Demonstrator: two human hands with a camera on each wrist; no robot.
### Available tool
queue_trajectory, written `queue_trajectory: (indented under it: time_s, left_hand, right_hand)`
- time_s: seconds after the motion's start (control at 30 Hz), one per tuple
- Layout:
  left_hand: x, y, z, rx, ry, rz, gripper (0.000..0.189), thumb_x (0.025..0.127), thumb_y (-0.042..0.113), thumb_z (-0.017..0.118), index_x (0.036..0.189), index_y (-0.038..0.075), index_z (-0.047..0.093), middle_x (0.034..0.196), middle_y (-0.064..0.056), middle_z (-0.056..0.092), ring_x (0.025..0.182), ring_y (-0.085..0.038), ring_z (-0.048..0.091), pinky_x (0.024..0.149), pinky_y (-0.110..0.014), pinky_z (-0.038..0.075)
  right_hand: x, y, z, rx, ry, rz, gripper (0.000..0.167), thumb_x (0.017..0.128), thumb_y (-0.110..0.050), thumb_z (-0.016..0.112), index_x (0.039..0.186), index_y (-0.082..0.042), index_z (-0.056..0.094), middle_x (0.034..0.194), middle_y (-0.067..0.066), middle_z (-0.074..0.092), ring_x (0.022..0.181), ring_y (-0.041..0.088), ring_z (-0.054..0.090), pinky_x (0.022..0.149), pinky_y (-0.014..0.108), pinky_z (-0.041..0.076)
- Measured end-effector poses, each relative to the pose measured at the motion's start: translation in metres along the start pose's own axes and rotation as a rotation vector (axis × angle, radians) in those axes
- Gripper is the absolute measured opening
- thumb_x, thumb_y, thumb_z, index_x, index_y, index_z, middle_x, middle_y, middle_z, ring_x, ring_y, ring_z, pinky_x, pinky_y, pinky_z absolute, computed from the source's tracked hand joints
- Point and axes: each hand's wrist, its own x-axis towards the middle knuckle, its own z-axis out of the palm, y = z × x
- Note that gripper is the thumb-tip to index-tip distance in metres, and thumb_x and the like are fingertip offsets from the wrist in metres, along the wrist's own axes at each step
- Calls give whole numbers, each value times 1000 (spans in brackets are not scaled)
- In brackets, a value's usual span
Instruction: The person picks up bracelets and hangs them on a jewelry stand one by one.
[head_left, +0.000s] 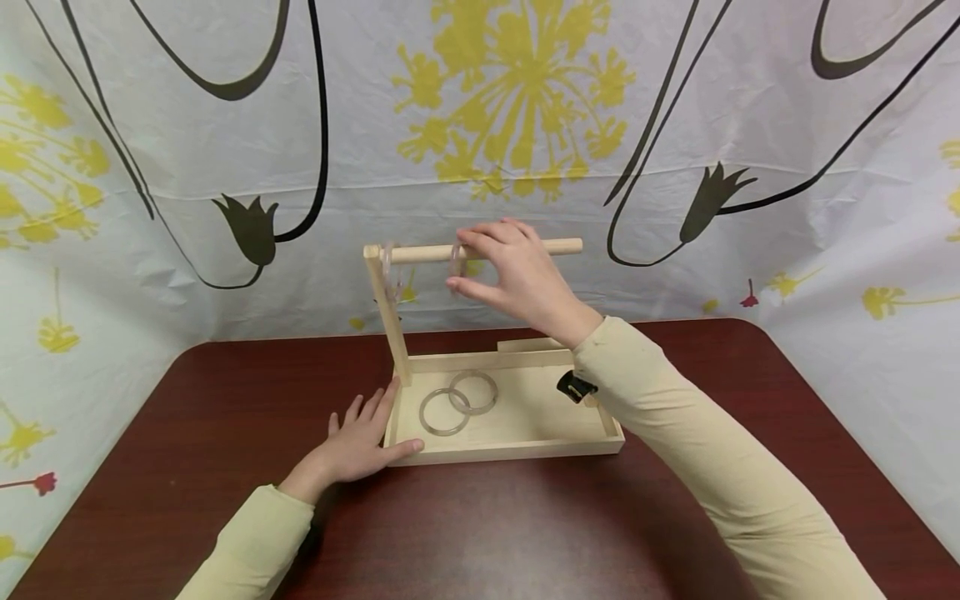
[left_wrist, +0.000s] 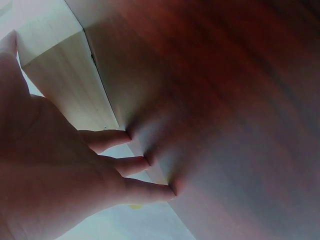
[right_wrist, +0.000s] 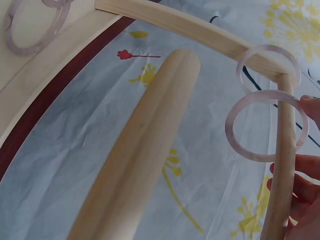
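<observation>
My right hand (head_left: pixel 517 271) is up at the wooden rod (head_left: pixel 562 247) of a stand, pinching a translucent pinkish bangle (head_left: pixel 454 262) between thumb and fingers. In the right wrist view that bangle (right_wrist: pixel 231 125) encircles the rod. Another bangle (right_wrist: pixel 239 70) hangs farther along, near the upright post (head_left: pixel 390 321). Two more bangles (head_left: pixel 443 433) lie overlapping inside the shallow wooden tray (head_left: pixel 510 452) that forms the base. My left hand (head_left: pixel 356 446) rests at the tray's left end, fingers spread along its side and the thumb over the front corner.
A dark red-brown table (head_left: pixel 480 533) carries the stand, with a patterned curtain (head_left: pixel 480 125) behind. A black clip-like piece (head_left: pixel 576 387) shows beside the right sleeve. A flat wood strip (head_left: pixel 525 344) sits behind the tray. A thick wooden bar (right_wrist: pixel 135 150) fills the right wrist view's foreground.
</observation>
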Motion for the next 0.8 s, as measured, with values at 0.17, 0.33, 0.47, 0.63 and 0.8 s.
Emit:
queue_trajectory:
  time_s: [0.17, 0.33, 0.47, 0.63, 0.8]
  left_hand:
    - [0, 0, 0, -2, -3, -2, 104, 87, 67, 54, 157, 13, 0, 154, -28, 18, 138, -55, 10, 97, -77, 4]
    - [1, -1, 0, -5, -5, -1, 103, 87, 67, 54, 157, 13, 0, 154, -28, 18, 138, -55, 10, 97, -77, 4]
    - [0, -1, 1, -3, -8, 0, 103, 87, 67, 53, 157, 13, 0, 154, -28, 18, 137, -55, 10, 97, -77, 4]
    - [1, -2, 2, 3, -11, -1, 103, 87, 68, 52, 157, 14, -1, 154, -28, 17, 138, -55, 9, 97, -77, 5]
    - [2, -3, 1, 2, -7, -5, 103, 87, 67, 53, 157, 14, -1, 155, -27, 17, 138, -54, 8, 97, -76, 4]
  right_hand:
    - [4, -5, 3, -14, -15, -27, 59, 89, -40, 71, 129, 1, 60, 127, 13, 60, 120, 26, 52, 111, 41, 22]
    - [8, -10, 7, -26, -10, -51, 58, 89, -40, 70, 130, 0, 59, 126, 12, 60, 119, 24, 53, 110, 38, 22]
    - [11, -14, 11, -23, -4, -65, 58, 89, -39, 70, 130, 1, 59, 126, 13, 60, 118, 24, 53, 110, 38, 22]
    - [14, -18, 14, -23, -15, -62, 59, 90, -40, 69, 132, 1, 58, 127, 12, 60, 120, 24, 52, 111, 38, 21]
    - [15, -19, 15, -26, -27, -53, 60, 90, -41, 68, 133, 0, 57, 129, 12, 59, 122, 24, 50, 112, 38, 19]
